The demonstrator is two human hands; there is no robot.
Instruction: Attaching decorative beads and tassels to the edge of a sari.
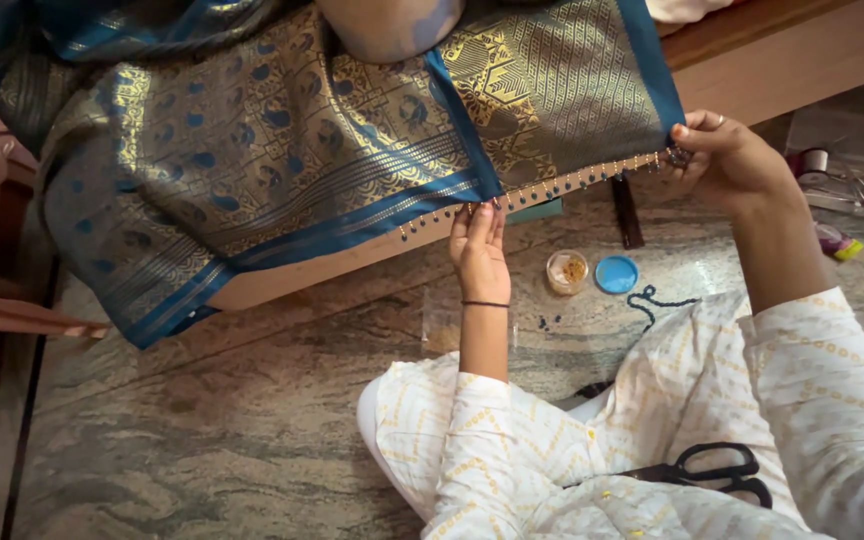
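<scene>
While our left hand (479, 243) pinches the beaded sari (282, 150) edge, our right hand (722, 155) grips its corner — stretched taut; scissors (717, 470) lie on our lap.

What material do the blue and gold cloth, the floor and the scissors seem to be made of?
Cloth: probably silk with metallic gold thread, since it shines and carries woven patterns. Floor: polished stone, likely marble or granite, with grey-green veins and a soft gloss. Scissors: black handles that look like plastic; the blades are hidden.
</scene>
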